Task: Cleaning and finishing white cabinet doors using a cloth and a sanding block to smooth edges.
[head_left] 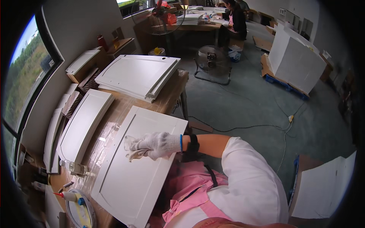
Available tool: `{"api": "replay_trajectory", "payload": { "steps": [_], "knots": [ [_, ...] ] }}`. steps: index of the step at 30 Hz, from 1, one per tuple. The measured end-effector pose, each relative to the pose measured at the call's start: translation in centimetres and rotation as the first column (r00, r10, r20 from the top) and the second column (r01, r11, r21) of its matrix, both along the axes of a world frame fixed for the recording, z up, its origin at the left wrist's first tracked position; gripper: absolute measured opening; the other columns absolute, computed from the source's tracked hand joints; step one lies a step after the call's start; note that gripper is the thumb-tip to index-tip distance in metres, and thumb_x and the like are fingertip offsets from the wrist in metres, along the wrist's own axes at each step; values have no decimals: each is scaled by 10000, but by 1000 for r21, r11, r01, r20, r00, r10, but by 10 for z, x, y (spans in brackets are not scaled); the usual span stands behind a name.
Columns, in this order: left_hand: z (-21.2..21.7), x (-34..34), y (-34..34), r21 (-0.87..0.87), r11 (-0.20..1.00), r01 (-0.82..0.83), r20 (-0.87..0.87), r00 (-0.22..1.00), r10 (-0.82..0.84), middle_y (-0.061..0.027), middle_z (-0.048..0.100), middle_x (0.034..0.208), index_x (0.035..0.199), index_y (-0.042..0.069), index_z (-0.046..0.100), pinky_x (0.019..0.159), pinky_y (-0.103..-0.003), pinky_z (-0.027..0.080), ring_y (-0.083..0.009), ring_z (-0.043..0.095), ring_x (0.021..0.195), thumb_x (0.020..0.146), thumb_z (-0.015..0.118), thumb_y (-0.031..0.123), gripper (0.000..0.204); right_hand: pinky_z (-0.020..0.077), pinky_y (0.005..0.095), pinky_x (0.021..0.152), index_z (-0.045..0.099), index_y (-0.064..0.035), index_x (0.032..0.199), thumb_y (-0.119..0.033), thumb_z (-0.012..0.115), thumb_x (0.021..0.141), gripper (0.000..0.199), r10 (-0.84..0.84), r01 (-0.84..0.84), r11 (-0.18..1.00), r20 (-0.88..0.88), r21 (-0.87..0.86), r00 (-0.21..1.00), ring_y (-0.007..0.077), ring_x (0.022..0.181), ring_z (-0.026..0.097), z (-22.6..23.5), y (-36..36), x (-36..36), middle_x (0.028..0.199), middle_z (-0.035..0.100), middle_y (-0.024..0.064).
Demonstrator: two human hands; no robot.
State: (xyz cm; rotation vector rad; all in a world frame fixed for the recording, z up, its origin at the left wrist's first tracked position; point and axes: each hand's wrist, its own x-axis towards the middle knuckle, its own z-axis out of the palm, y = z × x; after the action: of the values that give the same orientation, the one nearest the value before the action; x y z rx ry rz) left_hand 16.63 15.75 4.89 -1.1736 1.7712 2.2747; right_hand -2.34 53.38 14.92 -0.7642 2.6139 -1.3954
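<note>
On the table (114,110), directly below the camera, a white cabinet door panel (133,174) is laid flat, its long axis running from the person's body at the lower edge away toward the upper right. A recessed frame line is seen running parallel to its edges. A crumpled white cloth (131,149) is pressed on the panel's upper half, near the middle of its width.

The cloth is held under 1 gloved hand (159,144), the right hand by the way the forearm is seen to reach across from the right, over a pink apron and white sleeve. The grip is closed loosely around the cloth, fingers curled over it and pointing left, across the panel's short axis. The cloth lies just at the fingertips, on their left. The other hand is not seen, so the right hand is the only one near the panel.

Beside the panel, on its left, 1 more white panel (85,121) is laid roughly parallel, and a stack of similar panels (138,76) is set farther away on the table. Near the lower left, a small clear bottle (76,168) and a round tin (81,211) with a red-tipped glue bottle (68,196) are placed. Well apart, across the green floor (247,102), another person is seated at a far bench.
</note>
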Motion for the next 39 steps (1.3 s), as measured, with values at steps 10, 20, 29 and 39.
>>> {"api": "replay_trajectory", "payload": {
  "steps": [10, 20, 29, 39],
  "knots": [
    [-3, 3, -22, 84, 991, -108, -77, 990, 114, -254, 593, 1185, 1332, -122, 436, 813, -422, 586, -358, 617, 1004, 1004, 568, 298, 549, 384, 523, 1045, 581, -169, 1320, -376, 753, 767, 615, 305, -6, 850, -481, 527, 822, 394, 1349, 403, -64, -67, -18, 1526, 361, 203],
    [-29, 13, -59, -913, 113, 392, 283, 808, -517, -350, 607, 1130, 1310, -171, 470, 899, -439, 507, -437, 609, 1046, 741, 854, 385, 883, 239, 567, 1146, 462, -152, 1450, -519, 768, 724, 869, 451, -183, 708, -238, 682, 860, 432, 1439, 270, -95, -56, 13, 1554, 292, 248],
    [-44, 16, -71, -944, 36, 329, 260, 804, -536, -351, 607, 1132, 1317, -166, 468, 909, -443, 503, -445, 608, 1057, 747, 847, 389, 882, 294, 565, 1121, 467, -137, 1442, -458, 670, 812, 736, -36, 265, 818, -413, 511, 910, 450, 1367, 363, -52, -75, -22, 1496, 363, 268],
    [-40, 12, -67, -926, -42, 375, 343, 790, -509, -352, 593, 1185, 1328, -153, 471, 951, -440, 486, -461, 589, 1100, 745, 843, 398, 884, 278, 616, 1110, 416, -90, 1470, -426, 708, 799, 805, 158, -64, 828, -122, 557, 980, 452, 1386, 342, -95, -130, -18, 1497, 350, 285]
  ]
}}
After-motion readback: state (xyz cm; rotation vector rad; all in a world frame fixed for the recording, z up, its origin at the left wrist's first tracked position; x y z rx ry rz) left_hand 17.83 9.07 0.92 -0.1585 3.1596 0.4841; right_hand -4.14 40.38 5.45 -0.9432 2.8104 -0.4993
